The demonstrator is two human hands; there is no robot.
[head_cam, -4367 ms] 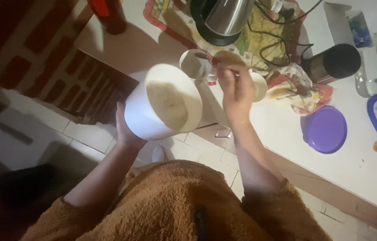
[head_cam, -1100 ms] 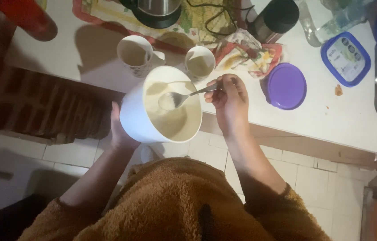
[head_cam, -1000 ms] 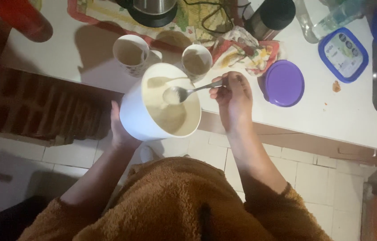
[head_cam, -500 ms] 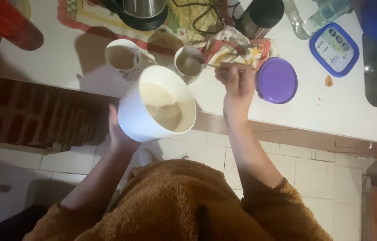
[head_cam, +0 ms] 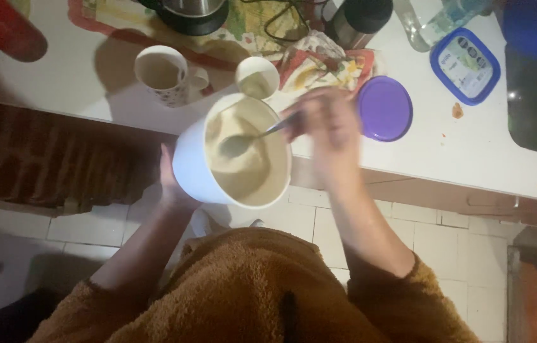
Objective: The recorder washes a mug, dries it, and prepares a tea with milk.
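My left hand (head_cam: 170,184) holds a large white tub (head_cam: 195,171) by its outer side, tilted toward me just off the counter's edge. Pale beige powder or batter (head_cam: 252,162) lines the tub's inside. My right hand (head_cam: 325,127), blurred with motion, grips a metal spoon (head_cam: 243,143) whose bowl sits inside the tub with some of the pale stuff on it. Two white cups stand on the counter just beyond the tub: a mug (head_cam: 163,73) to the left and a smaller cup (head_cam: 257,76) to the right.
On the white counter (head_cam: 459,152) lie a purple lid (head_cam: 384,108), a blue-rimmed tub (head_cam: 465,63), a patterned cloth (head_cam: 319,63), a kettle base (head_cam: 192,13) and a dark flask (head_cam: 357,19). A red object (head_cam: 1,28) sits far left. Tiled floor lies below.
My right hand went from the tub to the smaller cup half a second ago and has come back with the spoon into the tub. The tub stays held by my left hand.
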